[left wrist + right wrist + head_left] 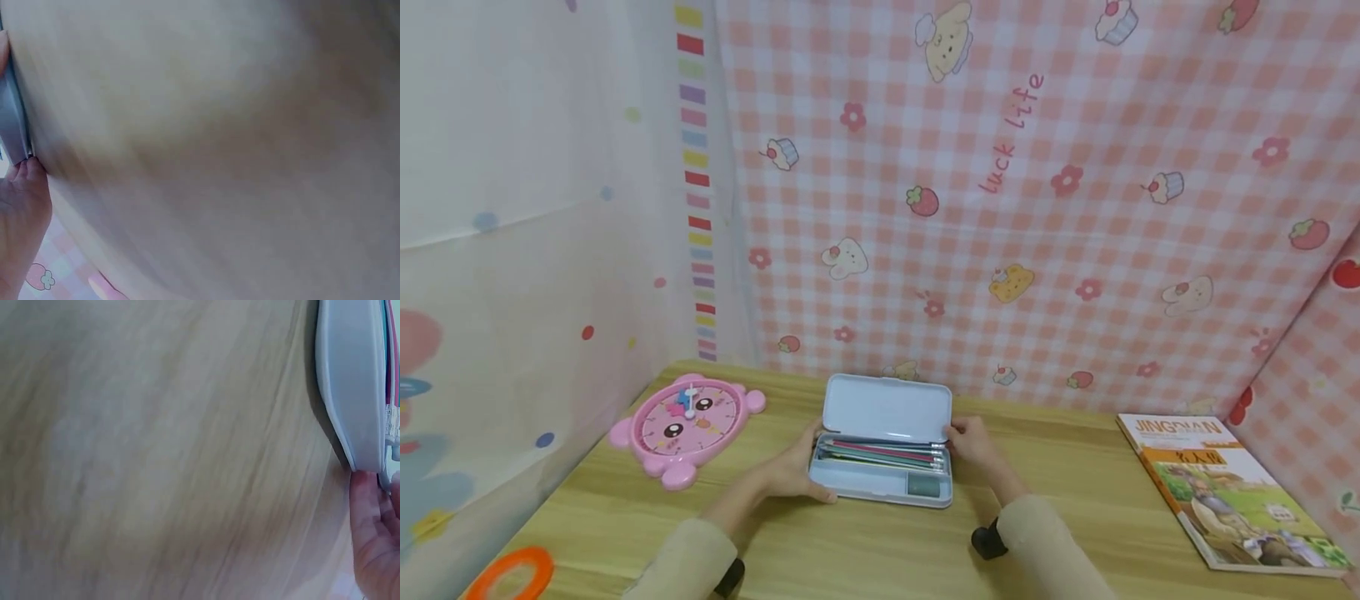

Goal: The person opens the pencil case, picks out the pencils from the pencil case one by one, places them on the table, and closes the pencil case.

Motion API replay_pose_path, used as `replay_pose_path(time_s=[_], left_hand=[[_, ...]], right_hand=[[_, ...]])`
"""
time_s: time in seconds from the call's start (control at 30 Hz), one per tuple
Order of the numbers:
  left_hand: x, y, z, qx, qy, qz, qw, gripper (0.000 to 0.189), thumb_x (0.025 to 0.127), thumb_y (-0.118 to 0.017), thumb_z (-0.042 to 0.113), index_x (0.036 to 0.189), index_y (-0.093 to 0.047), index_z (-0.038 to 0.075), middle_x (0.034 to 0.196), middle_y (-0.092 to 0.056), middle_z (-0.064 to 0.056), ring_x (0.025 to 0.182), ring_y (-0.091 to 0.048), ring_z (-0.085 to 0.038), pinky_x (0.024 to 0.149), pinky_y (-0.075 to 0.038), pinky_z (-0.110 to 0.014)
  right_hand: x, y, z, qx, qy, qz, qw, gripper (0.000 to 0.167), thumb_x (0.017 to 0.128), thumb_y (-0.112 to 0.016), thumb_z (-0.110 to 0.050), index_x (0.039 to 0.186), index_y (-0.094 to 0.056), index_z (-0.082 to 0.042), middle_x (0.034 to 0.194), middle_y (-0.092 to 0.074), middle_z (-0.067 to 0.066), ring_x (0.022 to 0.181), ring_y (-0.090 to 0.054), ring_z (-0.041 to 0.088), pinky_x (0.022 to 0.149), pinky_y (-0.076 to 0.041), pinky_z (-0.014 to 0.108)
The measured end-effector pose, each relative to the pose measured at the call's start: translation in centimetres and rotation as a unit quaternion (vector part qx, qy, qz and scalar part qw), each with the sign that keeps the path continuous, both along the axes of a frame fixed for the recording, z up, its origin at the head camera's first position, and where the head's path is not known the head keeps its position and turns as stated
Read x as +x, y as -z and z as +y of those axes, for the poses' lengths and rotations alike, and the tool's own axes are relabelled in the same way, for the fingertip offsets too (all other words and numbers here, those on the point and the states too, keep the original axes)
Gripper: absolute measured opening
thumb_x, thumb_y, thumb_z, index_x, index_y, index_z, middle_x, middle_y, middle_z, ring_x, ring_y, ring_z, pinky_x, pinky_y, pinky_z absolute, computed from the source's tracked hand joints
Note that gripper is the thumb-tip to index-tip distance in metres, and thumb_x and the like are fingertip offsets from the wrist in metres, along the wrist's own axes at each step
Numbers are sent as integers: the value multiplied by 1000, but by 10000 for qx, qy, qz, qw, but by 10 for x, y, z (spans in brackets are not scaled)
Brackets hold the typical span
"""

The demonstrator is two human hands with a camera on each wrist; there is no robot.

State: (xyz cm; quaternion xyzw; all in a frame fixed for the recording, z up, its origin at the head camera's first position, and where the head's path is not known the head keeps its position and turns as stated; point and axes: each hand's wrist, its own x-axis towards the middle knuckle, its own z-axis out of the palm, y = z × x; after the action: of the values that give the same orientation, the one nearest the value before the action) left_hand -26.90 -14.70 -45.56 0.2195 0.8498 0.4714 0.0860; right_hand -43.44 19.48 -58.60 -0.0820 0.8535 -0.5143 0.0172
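A light blue pencil case (859,480) lies in the middle of the table with its lid (887,407) raised at the back. Several pencils (880,452) fill its rear compartment, and a dark green block (923,484) sits at the front right. My left hand (792,468) grips the left end, thumb along the front edge and fingers toward the back corner. At the right hinge corner, my right hand (973,442) holds the case by its end and the lid's lower edge. In the right wrist view the fingertips (364,481) meet the case's rear corner.
A pink bear-faced clock (691,422) stands left on the wooden table (1045,467). Two overlapping books or magazines (1232,492) lie at the right. An orange ring-shaped thing (512,575) shows at the front left. Patterned cloth (1015,208) hangs behind the table.
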Motion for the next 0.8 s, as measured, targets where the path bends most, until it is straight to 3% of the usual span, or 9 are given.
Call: replay_pose_path(time_s=[0.1, 0.2, 0.37, 0.5, 0.6, 0.73, 0.8], left_hand=[[-2, -3, -1, -127, 197, 112, 9997, 118, 58, -85, 11, 141, -3, -7, 134, -35, -28, 126, -33, -41, 109, -19, -57], [-3, -9, -5, -314, 498, 64, 9982, 115, 62, -84, 16, 140, -3, -10, 136, -30, -31, 128, -30, -43, 109, -18, -57], [-4, -22, -12, -683, 825, -305, 9938, 114, 70, -79, 30, 141, 0, -10, 145, -16, -33, 135, -17, -44, 111, -14, -56], [-3, -29, -8, -1070, 639, -356, 9916, 118, 68, -80, 28, 142, 3, -10, 146, -11, -34, 136, -14, -44, 112, -13, -55], [-3, -35, -1, -1785, 288, -138, 9834, 121, 64, -82, 29, 141, 3, -11, 146, -7, -34, 137, -12, -45, 113, -14, -52], [-6, -44, 7, -2867, 139, 188, 9577, 122, 62, -82, 35, 141, -2, -13, 149, 0, -32, 139, -6, -43, 115, -13, -48], [-8, -47, 10, -3224, 185, 174, 9463, 122, 62, -81, 39, 142, -3, -12, 150, 2, -29, 140, -4, -40, 115, -12, -46]], right_hand=[[20, -25, -9, -124, 319, -186, 9992, 24, 88, -60, -14, 97, -68, 6, 73, -66, 13, 61, -60, 14, 54, -55, 29], [26, -34, -14, -166, 492, -381, 9979, 25, 86, -62, -14, 97, -68, 8, 72, -65, 13, 60, -60, 13, 55, -56, 30], [12, -11, -6, -191, 5, -171, 9997, 25, 85, -64, -17, 91, -68, 7, 68, -65, 13, 57, -63, 17, 50, -55, 31], [9, -6, -3, -312, -106, -95, 9994, 28, 83, -68, -21, 89, -68, 6, 68, -65, 15, 57, -64, 20, 48, -54, 32], [37, -47, -14, -340, 211, -243, 9989, 28, 81, -70, -15, 94, -65, 10, 70, -66, 19, 57, -65, 21, 50, -55, 34], [91, -120, -38, -66, 787, -458, 9958, 34, 79, -67, -1, 107, -56, 16, 81, -66, 29, 63, -67, 27, 57, -57, 36], [106, -137, -43, 279, 859, -135, 9958, 37, 78, -68, 1, 109, -56, 16, 85, -65, 30, 67, -66, 28, 58, -57, 34]])
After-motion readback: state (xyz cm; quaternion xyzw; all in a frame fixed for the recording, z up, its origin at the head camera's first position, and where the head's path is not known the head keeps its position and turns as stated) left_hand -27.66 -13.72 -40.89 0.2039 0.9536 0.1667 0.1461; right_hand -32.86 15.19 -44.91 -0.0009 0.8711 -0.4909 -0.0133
